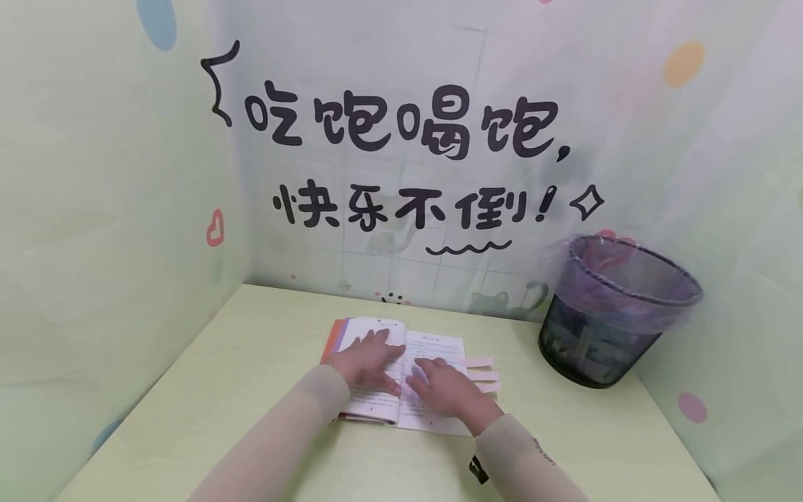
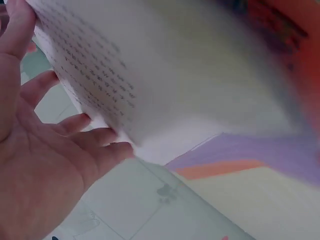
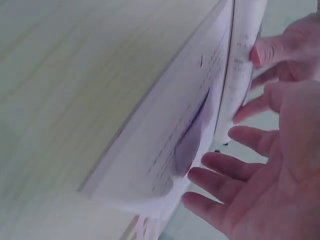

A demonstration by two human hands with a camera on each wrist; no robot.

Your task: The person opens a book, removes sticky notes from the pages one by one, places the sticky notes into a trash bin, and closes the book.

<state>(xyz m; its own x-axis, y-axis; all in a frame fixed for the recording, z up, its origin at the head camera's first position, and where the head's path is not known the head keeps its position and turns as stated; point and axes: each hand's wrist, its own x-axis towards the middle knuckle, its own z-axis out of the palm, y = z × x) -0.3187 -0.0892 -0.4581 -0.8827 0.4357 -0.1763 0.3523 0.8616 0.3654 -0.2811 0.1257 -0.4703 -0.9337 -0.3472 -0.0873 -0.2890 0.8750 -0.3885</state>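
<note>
An open book (image 1: pixel 410 411) lies on the tabletop (image 1: pixel 219 376), pink tabs (image 1: pixel 482 376) jutting towards three o'clock; the left hand (image 1: pixel 370 359), fingers spread, rests on its nine-o'clock page (image 1: pixel 376 404); the right hand (image 1: pixel 444 387), fingers apart, is over the other; a black bin (image 1: pixel 583 348) stands between two and three o'clock

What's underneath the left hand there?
The left page of the open book lies under the left hand. Some printed lines show below the hand; any directly beneath it are covered.
</note>
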